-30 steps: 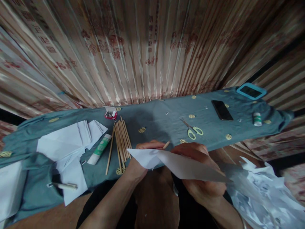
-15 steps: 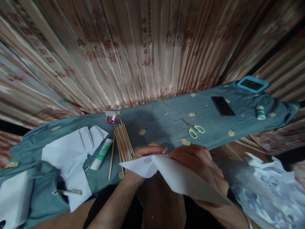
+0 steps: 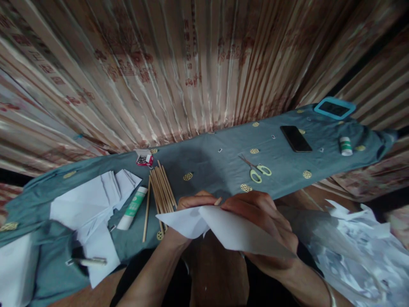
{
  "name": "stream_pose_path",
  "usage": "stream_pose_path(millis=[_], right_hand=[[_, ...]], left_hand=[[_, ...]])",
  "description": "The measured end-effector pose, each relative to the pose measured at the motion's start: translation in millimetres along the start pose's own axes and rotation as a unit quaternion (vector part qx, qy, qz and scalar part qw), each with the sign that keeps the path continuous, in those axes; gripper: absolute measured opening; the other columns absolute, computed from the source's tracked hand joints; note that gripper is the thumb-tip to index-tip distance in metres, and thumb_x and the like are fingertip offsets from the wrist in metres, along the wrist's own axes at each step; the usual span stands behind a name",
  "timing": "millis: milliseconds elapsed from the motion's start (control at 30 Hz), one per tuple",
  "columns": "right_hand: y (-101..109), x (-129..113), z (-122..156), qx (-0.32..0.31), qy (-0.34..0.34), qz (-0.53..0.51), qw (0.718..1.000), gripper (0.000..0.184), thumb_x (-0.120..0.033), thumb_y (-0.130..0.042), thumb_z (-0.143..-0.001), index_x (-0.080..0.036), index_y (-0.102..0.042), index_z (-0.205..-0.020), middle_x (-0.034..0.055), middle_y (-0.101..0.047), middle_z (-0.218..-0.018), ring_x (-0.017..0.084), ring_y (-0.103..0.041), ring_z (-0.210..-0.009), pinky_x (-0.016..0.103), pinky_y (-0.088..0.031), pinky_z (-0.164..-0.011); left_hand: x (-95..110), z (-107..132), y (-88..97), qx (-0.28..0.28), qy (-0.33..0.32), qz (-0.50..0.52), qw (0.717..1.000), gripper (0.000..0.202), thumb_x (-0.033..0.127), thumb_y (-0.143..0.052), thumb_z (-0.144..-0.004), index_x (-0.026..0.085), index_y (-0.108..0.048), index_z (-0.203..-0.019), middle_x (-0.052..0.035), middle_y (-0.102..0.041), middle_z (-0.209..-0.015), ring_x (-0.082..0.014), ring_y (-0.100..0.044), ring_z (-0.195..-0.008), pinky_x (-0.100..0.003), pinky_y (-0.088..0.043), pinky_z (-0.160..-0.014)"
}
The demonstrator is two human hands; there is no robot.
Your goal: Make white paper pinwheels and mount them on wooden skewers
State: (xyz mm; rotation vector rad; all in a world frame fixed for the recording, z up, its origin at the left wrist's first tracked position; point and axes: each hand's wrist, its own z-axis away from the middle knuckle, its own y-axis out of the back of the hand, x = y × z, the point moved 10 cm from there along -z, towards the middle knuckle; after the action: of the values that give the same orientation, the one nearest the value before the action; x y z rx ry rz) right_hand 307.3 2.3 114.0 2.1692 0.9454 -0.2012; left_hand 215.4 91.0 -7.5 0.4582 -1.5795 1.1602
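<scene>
A folded sheet of white paper (image 3: 243,234) hangs between my two hands, over my lap at the front edge of the cloth-covered table. My left hand (image 3: 191,209) is closed on its left part, partly hidden behind a paper flap. The tip of a wooden stick (image 3: 217,201) pokes out between the hands at the top of the paper. My right hand (image 3: 262,217) pinches the paper's upper edge, with its fingertips beside that stick tip. A bundle of wooden sticks (image 3: 162,187) lies just beyond my left hand.
On the left lie white paper sheets (image 3: 86,200), a glue stick (image 3: 132,209), a pen (image 3: 89,261) and a small red box (image 3: 145,160). Scissors (image 3: 255,170), a black phone (image 3: 295,138), a blue-framed device (image 3: 335,108) and a green-white tube (image 3: 345,146) lie right. Paper scraps (image 3: 358,247) fill a clear bag.
The view has shifted slightly, so the table things appear a little further left. Both hands keep their hold on the paper, with almost no change in its shape.
</scene>
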Motion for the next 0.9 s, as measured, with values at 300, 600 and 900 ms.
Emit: stream_pose_path(millis=[300,600,900], right_hand=[[2.2,0.5,-4.1,0.010,0.005,0.015,1.000,0.023,-0.028,-0.051,-0.094,-0.017,-0.059,-0.112,0.0074,-0.071,-0.090,0.019,-0.067,-0.083,0.033,-0.054,-0.073],[1.8,3.0,-2.0,0.000,-0.007,0.017,1.000,0.023,-0.028,-0.048,-0.095,-0.020,-0.058,-0.114,0.0058,-0.072,-0.090,0.019,-0.068,-0.083,0.033,-0.054,-0.073],[0.6,4.4,-2.3,0.000,-0.014,0.009,1.000,0.020,-0.027,-0.052,-0.093,-0.017,-0.060,-0.109,0.0071,-0.072,-0.089,0.019,-0.069,-0.082,0.033,-0.055,-0.072]], left_hand=[[-3.5,-1.5,1.7,0.001,-0.001,0.004,1.000,0.025,0.042,-0.085,-0.059,0.023,-0.080,-0.074,-0.0047,-0.065,-0.071,-0.0130,-0.054,-0.063,-0.023,-0.041,-0.054],[-2.9,-2.0,-0.3,-0.010,-0.002,-0.003,1.000,0.025,0.043,-0.083,-0.061,0.024,-0.080,-0.077,-0.0050,-0.065,-0.072,-0.0134,-0.054,-0.063,-0.024,-0.040,-0.055],[-3.6,-2.0,-0.3,-0.018,-0.003,-0.025,1.000,0.028,0.048,-0.082,-0.062,0.024,-0.079,-0.076,-0.0046,-0.065,-0.072,-0.0150,-0.054,-0.064,-0.027,-0.042,-0.059]])
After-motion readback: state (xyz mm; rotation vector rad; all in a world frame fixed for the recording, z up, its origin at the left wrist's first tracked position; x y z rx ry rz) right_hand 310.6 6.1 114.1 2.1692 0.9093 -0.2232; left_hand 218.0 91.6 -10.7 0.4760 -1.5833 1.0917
